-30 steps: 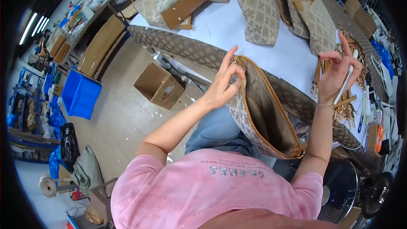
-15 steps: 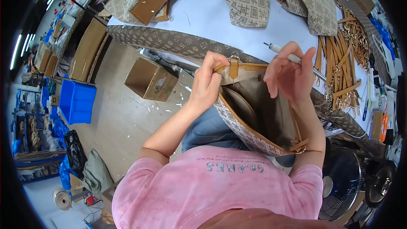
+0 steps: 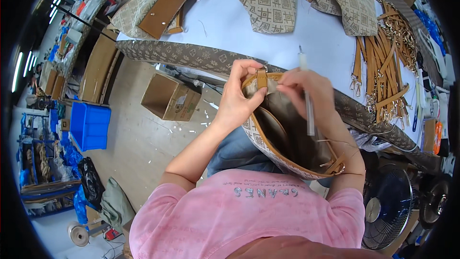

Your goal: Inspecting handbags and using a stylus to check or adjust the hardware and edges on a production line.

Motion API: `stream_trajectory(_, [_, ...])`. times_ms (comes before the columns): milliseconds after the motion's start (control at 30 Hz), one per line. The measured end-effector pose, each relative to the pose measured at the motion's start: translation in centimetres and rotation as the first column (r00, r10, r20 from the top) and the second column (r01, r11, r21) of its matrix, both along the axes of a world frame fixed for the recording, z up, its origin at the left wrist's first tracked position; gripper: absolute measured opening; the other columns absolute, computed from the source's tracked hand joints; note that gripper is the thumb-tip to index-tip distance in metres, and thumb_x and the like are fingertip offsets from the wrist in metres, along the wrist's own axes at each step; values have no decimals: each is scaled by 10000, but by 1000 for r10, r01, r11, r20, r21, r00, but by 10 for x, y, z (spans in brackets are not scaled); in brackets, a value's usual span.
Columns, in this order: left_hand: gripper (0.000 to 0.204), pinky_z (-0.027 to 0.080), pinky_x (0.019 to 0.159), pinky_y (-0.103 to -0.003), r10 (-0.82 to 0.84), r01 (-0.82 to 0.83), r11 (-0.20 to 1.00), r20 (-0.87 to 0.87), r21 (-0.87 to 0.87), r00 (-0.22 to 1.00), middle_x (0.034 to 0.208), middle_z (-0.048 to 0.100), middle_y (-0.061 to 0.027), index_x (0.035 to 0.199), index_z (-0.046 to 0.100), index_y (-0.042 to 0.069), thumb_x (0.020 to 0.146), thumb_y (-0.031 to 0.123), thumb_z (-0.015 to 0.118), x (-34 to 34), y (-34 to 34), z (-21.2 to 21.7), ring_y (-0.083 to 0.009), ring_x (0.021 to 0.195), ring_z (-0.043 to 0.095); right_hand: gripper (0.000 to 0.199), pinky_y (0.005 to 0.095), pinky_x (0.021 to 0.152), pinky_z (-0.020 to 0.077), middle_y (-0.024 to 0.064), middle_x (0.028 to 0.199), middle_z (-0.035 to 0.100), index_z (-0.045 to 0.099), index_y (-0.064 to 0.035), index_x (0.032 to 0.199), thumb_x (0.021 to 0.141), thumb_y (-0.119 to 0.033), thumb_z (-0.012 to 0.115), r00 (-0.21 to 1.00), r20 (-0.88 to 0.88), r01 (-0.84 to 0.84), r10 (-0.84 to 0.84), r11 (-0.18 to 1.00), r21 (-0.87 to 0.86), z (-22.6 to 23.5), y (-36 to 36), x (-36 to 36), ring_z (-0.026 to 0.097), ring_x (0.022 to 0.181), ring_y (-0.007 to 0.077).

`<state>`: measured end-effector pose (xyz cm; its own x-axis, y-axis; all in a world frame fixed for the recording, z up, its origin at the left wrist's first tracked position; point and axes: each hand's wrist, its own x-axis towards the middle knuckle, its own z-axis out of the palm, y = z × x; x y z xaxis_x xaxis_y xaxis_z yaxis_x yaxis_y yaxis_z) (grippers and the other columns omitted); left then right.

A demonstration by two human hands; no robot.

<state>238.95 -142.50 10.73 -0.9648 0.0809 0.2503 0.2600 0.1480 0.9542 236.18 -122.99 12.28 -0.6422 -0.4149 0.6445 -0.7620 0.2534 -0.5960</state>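
- Fingers of our left hand (image 3: 235,100) are clamped on the rim of the bag (image 3: 253,135), at its tan tab (image 3: 261,80).
- Our right fingertips are drawn together just right of that tab; whether they grip the edge, we cannot tell.
- Our right hand (image 3: 314,91) also holds a pale pen-like tool (image 3: 310,120), thin tip pointing away from us.
- The bag gapes below both hands, its long mouth slanting from the tab down rightward; our left hand is nearer the tab.
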Motion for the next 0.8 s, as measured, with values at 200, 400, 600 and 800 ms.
stream_trajectory(200, [461, 456, 830, -294, 63, -67, 995, -56, -70, 996, 958, 561, -94, 1168, 442, 54, 770, -53, 649, 8, 8, 3, -176, 891, 584, 312, 328, 551, 496, 90, 894, 625, 481, -72, 847, 693, 54, 721, 954, -246, 217, -169, 959, 181, -10, -15, 5, 608, 682, 267])
stream_trajectory(400, [448, 474, 809, -315, 107, -117, 987, -90, -110, 990, 948, 570, -111, 1168, 451, 45, 780, -36, 657, 11, 13, 4, -202, 869, 596, 322, 314, 556, 483, 93, 862, 602, 468, -58, 880, 694, 83, 690, 941, -239, 278, -242, 951, 132, -6, -27, 9, 597, 680, 248])
stream_trajectory(600, [321, 454, 822, -240, 139, -241, 931, -344, -273, 929, 1000, 495, -53, 1082, 661, 26, 771, -39, 707, 5, 9, 4, -127, 904, 544, 285, 269, 566, 468, 94, 850, 588, 457, -52, 914, 761, 77, 660, 993, 5, 121, -121, 993, -14, -3, -21, 14, 581, 679, 181])
stream_trajectory(800, [143, 473, 783, -242, 211, -219, 975, -170, -32, 963, 1031, 506, -58, 919, 747, 30, 787, -12, 712, 10, 11, -1, -123, 871, 554, 283, 246, 596, 471, 108, 883, 595, 441, -15, 1096, 975, -258, 521, 849, 391, -121, 354, 852, -509, 3, -4, 6, 546, 657, 132])
